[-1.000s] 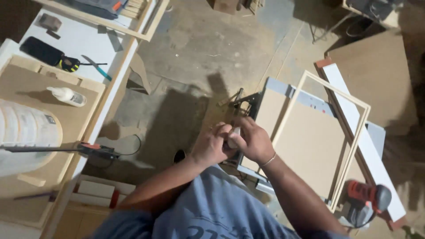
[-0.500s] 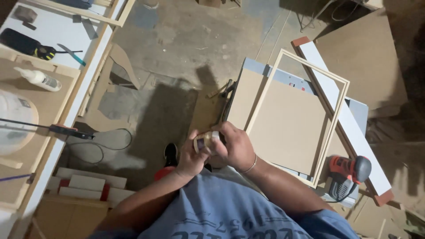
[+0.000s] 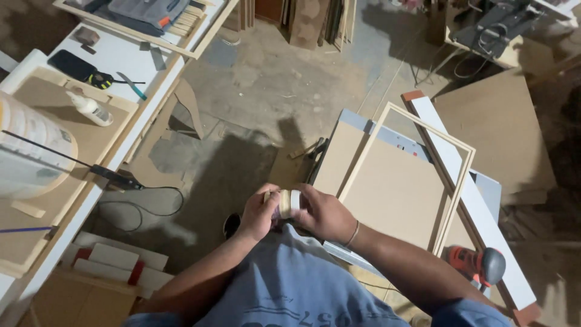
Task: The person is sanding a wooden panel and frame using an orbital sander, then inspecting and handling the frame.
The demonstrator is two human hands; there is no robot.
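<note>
1 head-worn camera looks steeply down, near the hands at lower centre; white wooden workbench (image 3: 130,91) upper left, pale rectangular wooden frame (image 3: 411,175) right.

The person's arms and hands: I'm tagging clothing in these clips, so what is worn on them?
Both forearms are bare, no gloves on the left hand or right hand. A thin bracelet circles the right wrist. Short blue sleeves of a T-shirt end above the elbows.

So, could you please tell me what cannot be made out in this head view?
- Small pale roll: its ends are covered by the left hand and right hand.
- Orange power tool: partly behind the right forearm.
- White tub: cut by the left edge.
</note>
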